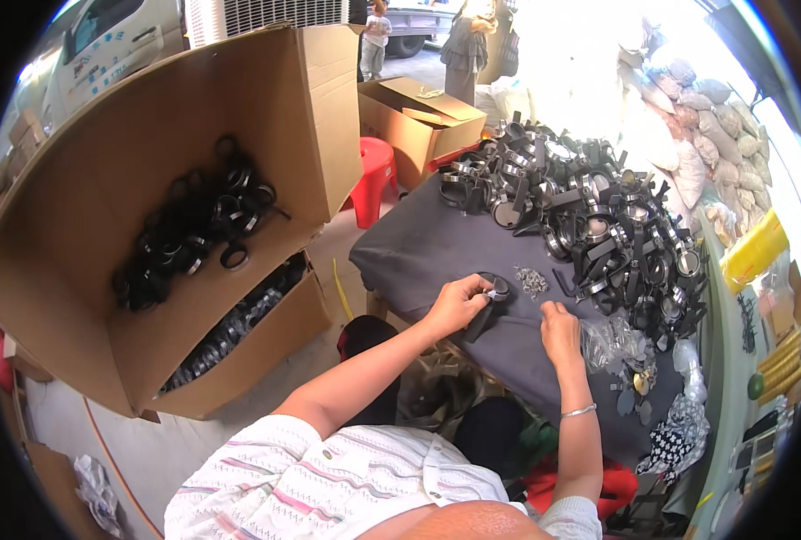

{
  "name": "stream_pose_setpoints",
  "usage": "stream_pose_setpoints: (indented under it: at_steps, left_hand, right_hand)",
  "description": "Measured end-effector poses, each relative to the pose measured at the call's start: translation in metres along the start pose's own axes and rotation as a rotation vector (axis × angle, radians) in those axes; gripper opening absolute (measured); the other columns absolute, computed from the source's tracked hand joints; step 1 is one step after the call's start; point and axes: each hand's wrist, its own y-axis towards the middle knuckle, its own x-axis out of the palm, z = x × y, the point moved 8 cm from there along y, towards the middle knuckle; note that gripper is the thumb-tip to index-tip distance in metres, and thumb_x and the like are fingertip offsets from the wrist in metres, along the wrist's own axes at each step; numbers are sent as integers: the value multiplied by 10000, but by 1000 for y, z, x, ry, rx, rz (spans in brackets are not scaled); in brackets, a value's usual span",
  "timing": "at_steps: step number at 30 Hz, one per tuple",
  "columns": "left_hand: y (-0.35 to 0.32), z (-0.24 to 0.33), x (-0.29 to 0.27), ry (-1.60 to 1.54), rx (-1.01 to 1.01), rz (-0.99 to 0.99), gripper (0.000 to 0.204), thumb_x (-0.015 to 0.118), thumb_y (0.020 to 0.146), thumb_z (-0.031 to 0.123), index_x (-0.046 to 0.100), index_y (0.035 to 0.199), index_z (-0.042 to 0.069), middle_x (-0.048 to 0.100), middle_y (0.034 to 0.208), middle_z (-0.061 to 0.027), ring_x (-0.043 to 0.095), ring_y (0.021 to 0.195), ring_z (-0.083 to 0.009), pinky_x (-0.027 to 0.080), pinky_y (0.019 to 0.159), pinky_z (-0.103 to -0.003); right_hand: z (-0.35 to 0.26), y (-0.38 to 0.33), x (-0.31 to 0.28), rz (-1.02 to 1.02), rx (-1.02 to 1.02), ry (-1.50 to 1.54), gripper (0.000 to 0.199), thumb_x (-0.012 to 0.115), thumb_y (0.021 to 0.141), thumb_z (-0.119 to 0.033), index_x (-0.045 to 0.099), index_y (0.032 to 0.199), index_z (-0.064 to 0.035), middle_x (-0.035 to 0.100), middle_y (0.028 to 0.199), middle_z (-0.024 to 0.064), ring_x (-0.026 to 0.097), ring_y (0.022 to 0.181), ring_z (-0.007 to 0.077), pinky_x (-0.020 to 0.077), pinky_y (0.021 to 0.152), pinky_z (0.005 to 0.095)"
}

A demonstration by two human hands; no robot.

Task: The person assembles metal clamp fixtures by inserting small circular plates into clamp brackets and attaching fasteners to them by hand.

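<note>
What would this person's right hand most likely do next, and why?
Probably reach forward to the small pile of screws and pick one up. The left hand already holds a black clamp over the grey cloth, while the right hand rests empty on the cloth just short of that pile.

clamps (pixel 589 216) heaped on table (pixel 436 243) (right), box (pixel 148 234) left

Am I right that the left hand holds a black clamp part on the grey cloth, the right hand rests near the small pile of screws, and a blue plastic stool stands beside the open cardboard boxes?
Not quite. The head view shows the stool is red, not blue. The rest holds: the left hand holds a black clamp part on the grey cloth, and the right hand rests near the small pile of screws, with open cardboard boxes beside the stool.
</note>
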Motion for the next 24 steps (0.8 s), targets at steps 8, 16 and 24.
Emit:
stream_pose_setpoints:
  at_steps: [8,16,24]
  left_hand:
    - [0,-6,2,-18,-5,-61,198,527,825,28,598,1011,32,547,675,8,469,470,-48,413,421,-218]
    - [0,-5,4,45,50,-42,163,534,819,50,614,960,44,551,635,-19,479,463,-65,410,413,-235]
    - [8,-8,-2,-93,-47,-72,160,525,835,39,598,974,10,546,645,2,463,472,-44,389,392,-207]
  right_hand:
    - [-11,4,9,-192,-157,-187,59,487,787,-45,511,733,-39,519,735,165,587,650,369,475,575,463]
    - [-25,1,-19,192,31,435,58,597,755,5,572,805,-9,576,733,154,601,628,284,465,567,363]
    - [-61,6,6,231,216,967,46,612,803,2,575,800,-24,527,576,-6,474,471,39,379,442,200]
